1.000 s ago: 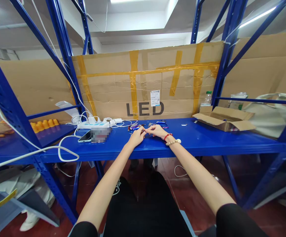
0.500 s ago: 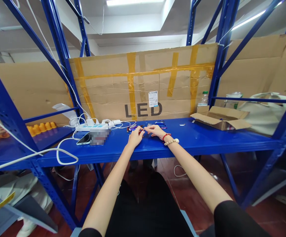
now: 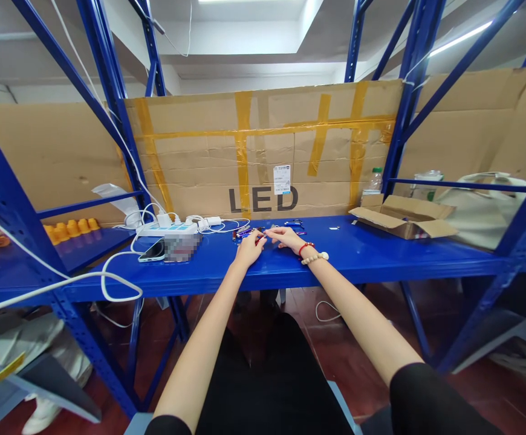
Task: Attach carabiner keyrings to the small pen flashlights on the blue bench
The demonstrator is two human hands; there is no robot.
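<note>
My left hand (image 3: 247,249) is closed with bent fingers around a small reddish thing (image 3: 258,241), which I hold low, just above the blue shelf (image 3: 344,257) or touching it; I cannot tell which. My right hand (image 3: 289,238) comes to it from the other side, with the thumb and the fingers drawn together and their tips very near the left ones. Whether these right fingers pinch a part of the thing, I cannot tell, because it is too small and partly hidden by my hands.

On my right wrist there are a red bracelet (image 3: 307,246) and a bracelet of pale beads (image 3: 315,258). Just behind my left fingers lies a group of small coloured pieces (image 3: 243,232), and more blue pieces (image 3: 295,223) lie behind my right hand.

To the left on the shelf is a white power strip (image 3: 170,230) with plugs and cables, and in front of it a phone (image 3: 153,251), lying flat. To the right stands an open cardboard box (image 3: 399,219), with a green-capped bottle (image 3: 376,179) behind it. A cardboard panel (image 3: 199,166), printed with "LED", rises along the back edge of the shelf.
</note>
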